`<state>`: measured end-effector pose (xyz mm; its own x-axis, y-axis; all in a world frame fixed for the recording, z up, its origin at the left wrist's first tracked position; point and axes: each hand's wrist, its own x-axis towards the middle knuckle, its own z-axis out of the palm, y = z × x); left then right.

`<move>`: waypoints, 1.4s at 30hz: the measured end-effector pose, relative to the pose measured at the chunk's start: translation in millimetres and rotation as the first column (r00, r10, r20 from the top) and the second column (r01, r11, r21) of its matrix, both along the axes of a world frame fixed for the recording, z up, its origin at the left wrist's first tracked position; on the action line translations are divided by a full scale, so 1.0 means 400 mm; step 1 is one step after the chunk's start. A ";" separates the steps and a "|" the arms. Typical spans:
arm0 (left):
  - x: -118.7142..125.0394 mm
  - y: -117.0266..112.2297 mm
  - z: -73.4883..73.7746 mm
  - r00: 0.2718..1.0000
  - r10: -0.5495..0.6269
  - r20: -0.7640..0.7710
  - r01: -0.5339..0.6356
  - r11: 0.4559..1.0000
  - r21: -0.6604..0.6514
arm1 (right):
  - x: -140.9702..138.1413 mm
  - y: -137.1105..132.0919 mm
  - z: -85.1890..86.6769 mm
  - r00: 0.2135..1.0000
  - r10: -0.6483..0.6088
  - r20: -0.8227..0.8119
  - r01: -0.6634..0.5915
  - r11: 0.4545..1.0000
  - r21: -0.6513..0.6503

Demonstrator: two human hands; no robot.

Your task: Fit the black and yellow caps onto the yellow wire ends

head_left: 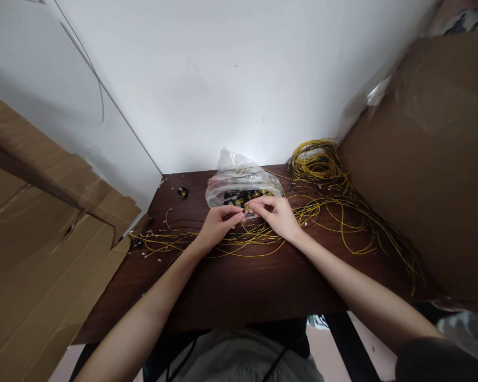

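Note:
My left hand (222,225) and my right hand (274,215) meet fingertip to fingertip over the middle of the table. Both are closed in a pinch. Between them shows a bit of yellow, perhaps a wire end or a small yellow part; it is too small to name. Just behind the fingers lies a clear plastic bag (239,178), its mouth toward me, with several small black and yellow parts (258,194) in it. Under my hands a loose bundle of yellow and black wires (258,245) runs left to right across the table.
A coil of yellow wire (314,159) sits at the back right. Large cardboard boxes flank the dark wooden table (239,292): one at left (43,254), one at right (430,175). A small black and yellow part (182,192) lies back left, and a white wall (231,79) stands behind.

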<state>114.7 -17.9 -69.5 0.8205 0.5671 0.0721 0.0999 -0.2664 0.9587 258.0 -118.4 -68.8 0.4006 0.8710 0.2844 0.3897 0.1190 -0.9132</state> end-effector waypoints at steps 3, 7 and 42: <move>0.000 0.002 -0.003 1.000 -0.012 0.001 0.012 1.000 0.004 | 0.002 -0.003 0.000 0.992 -0.024 0.126 0.022 1.000 0.017; -0.002 0.004 -0.002 0.999 -0.033 -0.004 0.033 0.999 0.013 | -0.002 -0.004 0.002 0.983 -0.035 0.178 0.031 0.999 0.026; -0.001 0.001 0.000 0.999 -0.030 -0.035 0.031 0.999 0.028 | -0.005 0.001 -0.003 0.997 0.023 -0.073 -0.023 1.000 -0.003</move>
